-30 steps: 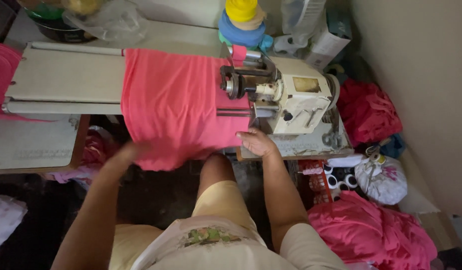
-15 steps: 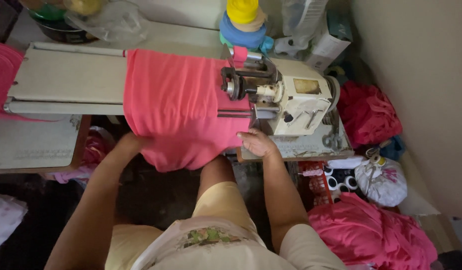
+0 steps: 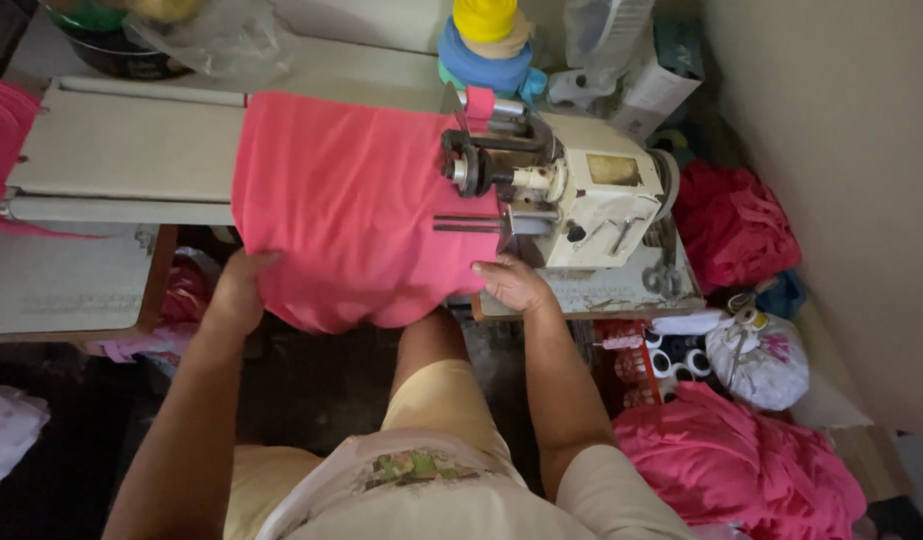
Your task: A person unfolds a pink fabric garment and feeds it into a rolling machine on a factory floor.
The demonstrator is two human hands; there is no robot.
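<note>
A pink piece of fabric (image 3: 356,205) lies spread over the bed of a cream industrial sewing machine (image 3: 571,195) and hangs over the table's front edge. My left hand (image 3: 239,290) grips the fabric's lower left edge below the table. My right hand (image 3: 516,283) rests on the fabric's lower right corner, just in front of the machine head. The part of the cloth under the needle area is hidden by the machine.
A long grey table extension (image 3: 121,160) runs left. Coloured thread cones (image 3: 486,40) stand behind the machine. Piles of pink cloth lie at the right (image 3: 731,225) and lower right (image 3: 741,465). A white bag (image 3: 761,355) sits by the wall.
My left hand has slid left along the fabric's lower edge and pulled it flatter. My right hand stays near the machine.
</note>
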